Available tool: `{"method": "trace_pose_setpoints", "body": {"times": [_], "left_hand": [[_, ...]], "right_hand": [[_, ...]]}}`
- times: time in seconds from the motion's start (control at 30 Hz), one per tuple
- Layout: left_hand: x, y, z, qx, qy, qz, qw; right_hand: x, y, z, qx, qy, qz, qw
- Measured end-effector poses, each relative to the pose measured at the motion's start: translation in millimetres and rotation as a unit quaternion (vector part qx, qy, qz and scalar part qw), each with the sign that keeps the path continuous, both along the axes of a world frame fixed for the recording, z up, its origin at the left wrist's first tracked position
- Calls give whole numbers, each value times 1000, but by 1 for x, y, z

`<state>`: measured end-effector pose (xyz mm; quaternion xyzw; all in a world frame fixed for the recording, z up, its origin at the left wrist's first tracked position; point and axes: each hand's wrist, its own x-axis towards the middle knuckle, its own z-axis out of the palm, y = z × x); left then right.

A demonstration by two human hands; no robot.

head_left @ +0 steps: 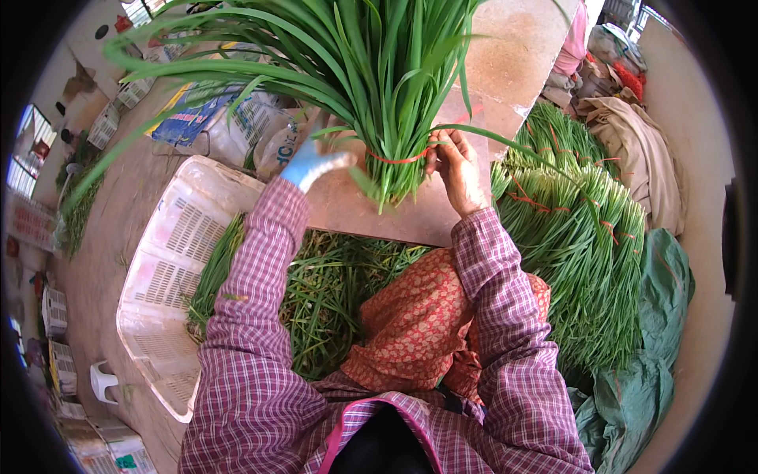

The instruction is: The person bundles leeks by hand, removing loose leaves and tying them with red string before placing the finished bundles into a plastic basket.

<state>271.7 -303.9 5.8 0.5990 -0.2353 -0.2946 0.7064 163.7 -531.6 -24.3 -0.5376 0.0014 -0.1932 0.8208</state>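
A big bunch of Chinese chives (387,95) rests on a board (339,209), its cut ends toward me and its long leaves fanning away and left. A red tie (399,160) circles the stems near the cut ends. My bare right hand (459,167) pinches that tie at the bunch's right side, where a single leaf sticks out. To the left of the stems is my left hand (316,164) in a blue glove, smeared by motion. Its thumb is spread from the fingers and it holds nothing that I can make out. A blurred leaf bit shows beside it.
Tied chive bundles (576,237) are stacked at my right, beside green sheeting (643,316) and a beige cloth (632,150). At left stands a white plastic crate (150,292). Loose leaves (332,292) lie below the board. A white stool (103,382) is farther left.
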Motion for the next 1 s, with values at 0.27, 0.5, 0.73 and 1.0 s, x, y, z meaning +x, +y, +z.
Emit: {"method": "trace_pose_setpoints", "body": {"times": [0.27,0.5,0.73,1.0], "left_hand": [[-32,-63,-36,-41,-172,133,975],[-11,-83,56,-174,-253,67,950],[-22,-74,-10,-78,-73,91,990],[10,-113,116,-85,-263,103,956]], "right_hand": [[5,13,9,10,-9,40,999],[-3,6,93,0,-151,27,988],[-14,-3,-1,37,-2,-20,999],[-18,19,23,91,-68,4,994]]}}
